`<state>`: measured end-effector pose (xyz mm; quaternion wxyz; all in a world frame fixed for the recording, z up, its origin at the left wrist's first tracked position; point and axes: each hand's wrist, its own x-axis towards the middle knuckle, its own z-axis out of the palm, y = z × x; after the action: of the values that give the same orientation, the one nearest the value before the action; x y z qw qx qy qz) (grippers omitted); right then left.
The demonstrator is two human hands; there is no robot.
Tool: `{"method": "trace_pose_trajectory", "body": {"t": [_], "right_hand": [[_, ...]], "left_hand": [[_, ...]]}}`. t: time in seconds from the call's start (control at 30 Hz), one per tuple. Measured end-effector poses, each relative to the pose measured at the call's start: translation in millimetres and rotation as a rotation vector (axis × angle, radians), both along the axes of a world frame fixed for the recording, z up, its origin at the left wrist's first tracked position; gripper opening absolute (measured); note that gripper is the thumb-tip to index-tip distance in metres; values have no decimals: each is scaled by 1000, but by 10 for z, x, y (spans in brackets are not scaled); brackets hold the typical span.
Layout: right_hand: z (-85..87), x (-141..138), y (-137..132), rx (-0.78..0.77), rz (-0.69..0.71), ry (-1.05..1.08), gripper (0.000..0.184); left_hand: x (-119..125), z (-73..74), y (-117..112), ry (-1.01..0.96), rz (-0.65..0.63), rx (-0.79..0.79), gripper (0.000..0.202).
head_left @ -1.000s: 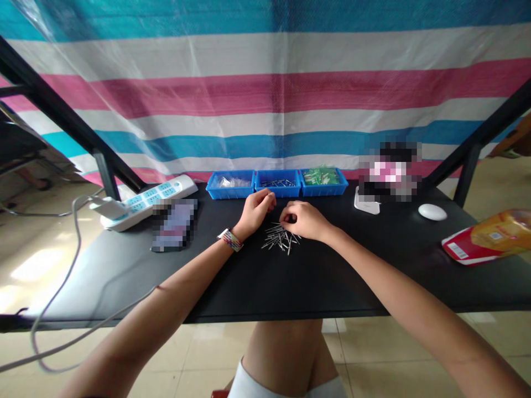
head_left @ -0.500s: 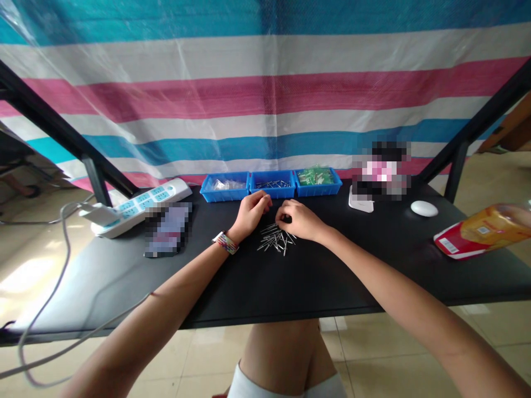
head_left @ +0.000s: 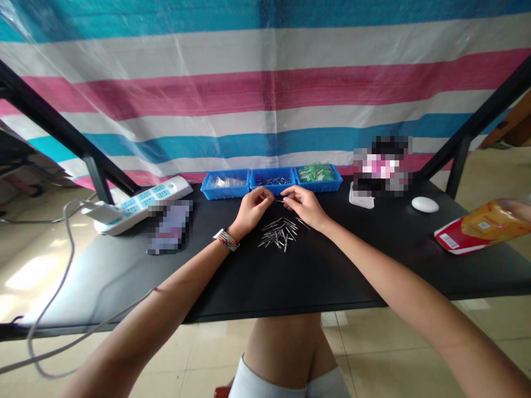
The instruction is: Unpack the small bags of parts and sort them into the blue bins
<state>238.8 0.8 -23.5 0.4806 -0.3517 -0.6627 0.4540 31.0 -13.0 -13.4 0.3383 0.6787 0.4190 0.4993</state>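
My right hand [head_left: 306, 205] pinches a thin metal rod [head_left: 280, 201] that points toward my left hand. The fingertips of my left hand [head_left: 254, 207] are pressed together close to the rod's other end; whatever they hold is too small to make out. Just below the hands, a loose pile of similar silvery rods [head_left: 277, 235] lies on the black table [head_left: 249, 287]. Behind the hands stand three blue bins: the left bin [head_left: 226, 193] has clear plastic pieces, the middle bin [head_left: 261, 187] metal rods, and the right bin [head_left: 327, 186] green pieces.
On the left are a white power strip [head_left: 143, 204] with a plugged-in cable [head_left: 68, 243] and a blurred-out flat object [head_left: 172, 226]. To the right lie a white square case [head_left: 360, 198], a white oval object [head_left: 425, 205] and a bottle [head_left: 477, 228]. A striped sheet [head_left: 265, 83] hangs behind.
My right hand has lifted away from the pile toward the bins, now with a thin rod in its fingertips. My left hand has shifted slightly, and the two hands face each other.
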Motion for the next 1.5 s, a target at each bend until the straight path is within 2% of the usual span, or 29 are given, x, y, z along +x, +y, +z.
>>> {"method": "trace_pose_trajectory", "body": {"t": [0.1, 0.3, 0.47, 0.63, 0.9, 1.17, 1.5], "right_hand": [[15, 14, 7, -38, 0, 59, 33], [52, 13, -37, -89, -16, 91, 38], [73, 0, -64, -148, -7, 192, 35], [43, -3, -57, -146, -25, 187, 35], [13, -15, -53, -120, -39, 133, 49], [74, -14, -84, -144, -33, 201, 32], [109, -25, -82, -108, -47, 209, 25]], "left_hand": [[4, 9, -8, 11, -4, 31, 17], [-10, -1, -14, 20, -34, 30, 22], [-15, -14, -12, 21, -9, -7, 35], [1, 14, -22, 27, -25, -13, 45], [-2, 26, -31, -44, -58, 0, 32], [6, -1, -22, 28, 38, -7, 49], [13, 40, -36, 16, 34, -4, 61]]}}
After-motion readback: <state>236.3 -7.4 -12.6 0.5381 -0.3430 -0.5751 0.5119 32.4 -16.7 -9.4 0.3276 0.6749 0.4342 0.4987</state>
